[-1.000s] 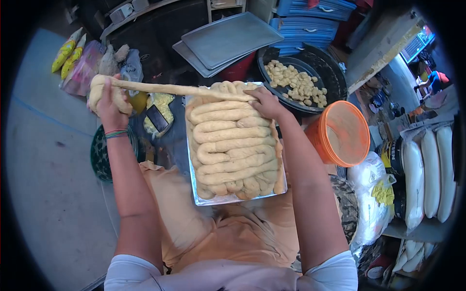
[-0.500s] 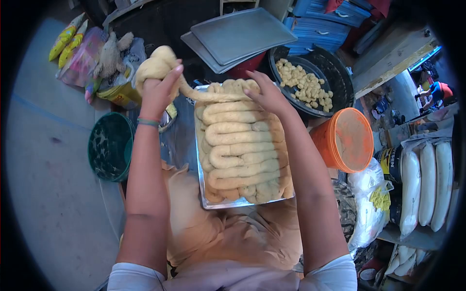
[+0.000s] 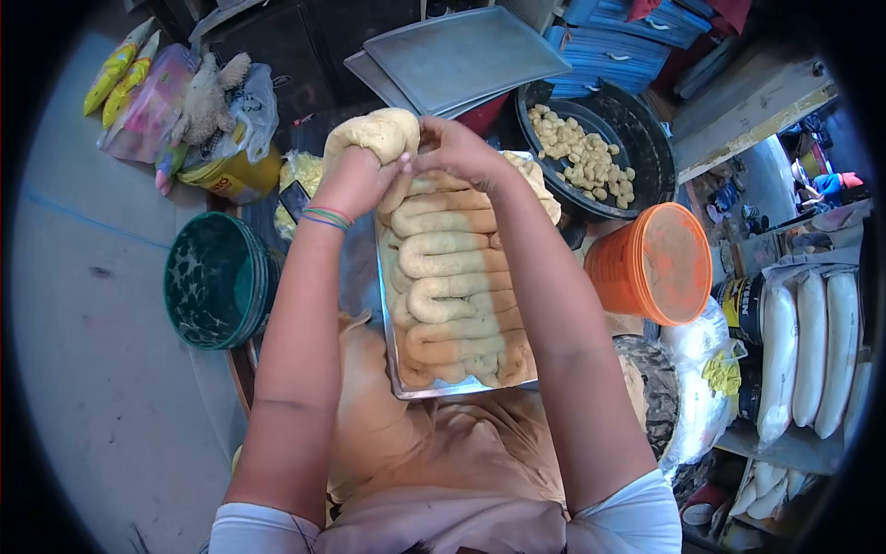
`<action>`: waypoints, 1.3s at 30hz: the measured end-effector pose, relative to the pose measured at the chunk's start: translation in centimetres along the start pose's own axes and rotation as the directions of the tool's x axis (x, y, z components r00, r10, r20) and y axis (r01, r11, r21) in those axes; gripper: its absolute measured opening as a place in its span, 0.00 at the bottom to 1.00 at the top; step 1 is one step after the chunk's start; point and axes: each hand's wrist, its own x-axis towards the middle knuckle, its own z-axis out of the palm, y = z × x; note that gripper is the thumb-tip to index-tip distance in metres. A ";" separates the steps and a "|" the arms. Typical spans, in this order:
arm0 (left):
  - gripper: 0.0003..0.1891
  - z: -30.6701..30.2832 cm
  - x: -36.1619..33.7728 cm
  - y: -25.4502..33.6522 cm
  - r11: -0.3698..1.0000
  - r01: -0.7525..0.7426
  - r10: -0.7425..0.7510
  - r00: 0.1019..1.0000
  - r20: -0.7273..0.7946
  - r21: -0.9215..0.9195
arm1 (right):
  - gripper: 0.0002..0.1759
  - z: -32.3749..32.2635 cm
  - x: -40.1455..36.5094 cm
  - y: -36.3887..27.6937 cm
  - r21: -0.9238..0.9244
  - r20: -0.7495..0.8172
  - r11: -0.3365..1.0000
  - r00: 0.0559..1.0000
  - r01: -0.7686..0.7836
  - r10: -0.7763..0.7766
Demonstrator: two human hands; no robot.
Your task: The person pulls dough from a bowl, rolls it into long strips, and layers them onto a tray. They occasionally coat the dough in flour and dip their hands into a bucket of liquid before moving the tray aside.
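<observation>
My left hand point(image 3: 362, 187), with coloured bands at the wrist, is closed around a thick loop of pale dough point(image 3: 383, 132) held above the far left corner of the metal tray point(image 3: 389, 346). Right beside it, my right hand point(image 3: 461, 155) curls its fingers against the side of that dough, thumb and fingertips partly hidden. Below both hands, a long dough rope point(image 3: 452, 263) lies folded back and forth in rows that fill the tray, which rests at my lap. My right forearm covers part of the tray's right side.
Beyond the tray, flat metal sheets point(image 3: 471, 60) lie stacked. A black tub point(image 3: 651, 138) holds many small dough pieces point(image 3: 581, 152). An orange bucket point(image 3: 674, 263) stands right, a green bucket point(image 3: 210, 282) left. Filled white bags point(image 3: 812, 351) sit on a shelf. A person point(image 3: 835, 185) is far right.
My left hand has moved right with the dough, and my right hand has moved left off the tray's far rows to meet it. The dough strand between them is no longer stretched out.
</observation>
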 end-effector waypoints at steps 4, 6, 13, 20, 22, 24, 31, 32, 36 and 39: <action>0.14 -0.4 0.2 0.2 0.964 -0.027 0.020 0.999 0.031 0.266 | 0.27 -1.6 0.1 -1.4 -0.154 -0.052 0.988 0.998 -0.033 0.026; 0.14 0.1 0.5 -0.6 0.952 -0.048 0.050 0.999 0.000 0.304 | 0.32 -1.4 0.0 -2.4 -0.150 -0.084 0.989 0.996 0.004 -0.016; 0.14 0.6 0.4 -1.2 0.936 0.067 -0.099 0.992 0.076 0.345 | 0.30 0.1 2.3 -4.8 -0.428 -0.135 0.902 0.991 -0.047 -0.013; 0.15 -0.7 0.0 -1.2 0.964 -0.012 0.010 1.000 0.011 0.265 | 0.17 0.5 2.5 -6.0 -0.420 -0.104 0.893 0.987 -0.158 0.126; 0.16 -1.5 0.3 -1.7 0.968 -0.034 0.038 0.999 -0.012 0.250 | 0.15 1.2 3.2 -5.5 -0.292 -0.125 0.949 0.988 -0.120 0.087; 0.15 -2.4 0.7 -2.0 0.995 -0.010 0.034 0.968 -0.248 0.097 | 0.14 1.7 4.1 -4.5 -0.109 -0.182 0.994 0.983 0.010 -0.030; 0.18 -5.9 0.6 -0.9 0.359 -0.220 -0.394 0.845 -0.361 -0.907 | 0.13 -3.3 1.1 -0.1 0.051 -0.409 0.998 0.911 -0.037 0.055; 0.19 -5.8 0.6 -0.7 0.294 -0.217 -0.368 0.873 -0.320 -0.931 | 0.13 -4.2 0.4 0.7 0.065 -0.413 0.994 0.904 -0.089 0.108; 0.20 -3.5 0.6 2.3 0.338 -0.088 -0.205 0.965 -0.165 -0.937 | 0.25 -6.0 -1.7 2.7 -0.223 -0.402 0.900 0.876 -0.374 0.265; 0.23 -1.2 0.7 4.2 0.337 0.012 -0.142 0.989 -0.039 -0.941 | 0.36 -5.0 -2.5 2.2 -0.757 -0.246 0.619 0.969 -0.211 0.029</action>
